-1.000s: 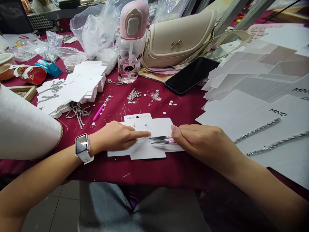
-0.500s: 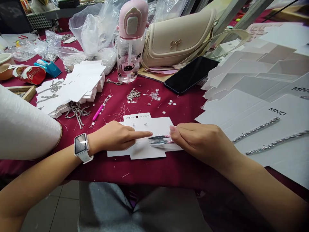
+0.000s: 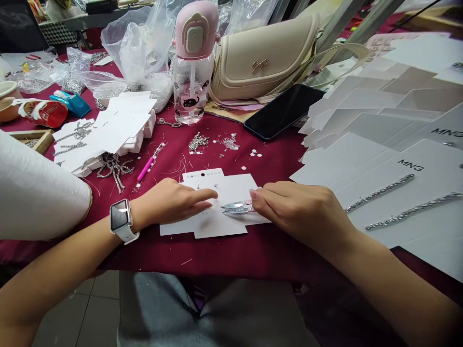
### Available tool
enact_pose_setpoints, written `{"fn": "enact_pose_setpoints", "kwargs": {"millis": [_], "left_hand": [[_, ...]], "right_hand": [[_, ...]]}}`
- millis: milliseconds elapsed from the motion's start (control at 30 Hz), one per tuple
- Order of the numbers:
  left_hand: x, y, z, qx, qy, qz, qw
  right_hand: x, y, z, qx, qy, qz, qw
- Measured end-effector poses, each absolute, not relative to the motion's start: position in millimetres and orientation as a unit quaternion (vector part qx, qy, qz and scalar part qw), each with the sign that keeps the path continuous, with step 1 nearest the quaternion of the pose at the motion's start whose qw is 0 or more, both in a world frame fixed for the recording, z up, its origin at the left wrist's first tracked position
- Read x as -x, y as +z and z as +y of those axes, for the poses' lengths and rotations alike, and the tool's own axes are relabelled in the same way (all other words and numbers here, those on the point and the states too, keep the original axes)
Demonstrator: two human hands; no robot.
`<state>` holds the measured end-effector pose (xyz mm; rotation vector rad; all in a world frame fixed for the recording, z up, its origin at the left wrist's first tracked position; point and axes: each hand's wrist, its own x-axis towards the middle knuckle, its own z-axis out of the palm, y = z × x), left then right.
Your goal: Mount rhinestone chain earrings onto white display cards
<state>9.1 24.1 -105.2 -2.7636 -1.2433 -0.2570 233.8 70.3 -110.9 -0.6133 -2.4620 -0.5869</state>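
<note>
In the head view, a white display card [image 3: 237, 184] with a hang hole lies on the table in front of me. Two small metal studs poke up through its upper part. My left hand [image 3: 175, 202] rests over the card's left side, index finger and thumb stretched out and a little apart, nothing visible between them. A pair of thread snips [image 3: 237, 207] is gripped in my right hand [image 3: 302, 207]. Its blades point left over the card's middle, their tips close together. My right palm hides the snips' handles.
A pink seam ripper-like tool [image 3: 145, 168], a small chain pile [image 3: 198, 141] and clear plastic bits [image 3: 230, 141] lie beyond the card. Behind stand a pink-lidded bottle [image 3: 191, 86], a cream handbag [image 3: 265, 58] and a phone [image 3: 284, 111]. Cards with chains [image 3: 379, 159] spread at right; a white roll [image 3: 39, 188] stands left.
The snips' blades have closed toward each other. My left index finger has drawn back leftward from the blades, and the thumb now shows apart below it.
</note>
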Motion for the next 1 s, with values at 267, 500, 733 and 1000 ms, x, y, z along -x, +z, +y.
{"fn": "enact_pose_setpoints", "kwargs": {"millis": [267,500,733,1000], "left_hand": [[-20.6,-89.5,29.8,0.916,0.039,-0.390,0.084],[-26.1,-81.4,30.9,0.925,0.088,-0.354,0.106],[-27.3,-81.3,34.3,0.936,0.093,-0.314,0.130],[-16.9,-77.2,42.3,0.932,0.080,-0.323,0.145]], "right_hand": [[-230.6,-112.4,69.3,0.239,-0.230,-0.903,0.272],[-236.4,-115.8,74.8,0.258,-0.152,-0.917,0.263],[-241.8,-122.9,77.9,0.307,-0.058,-0.919,0.242],[-245.8,-121.2,79.5,0.337,-0.021,-0.918,0.209]]}}
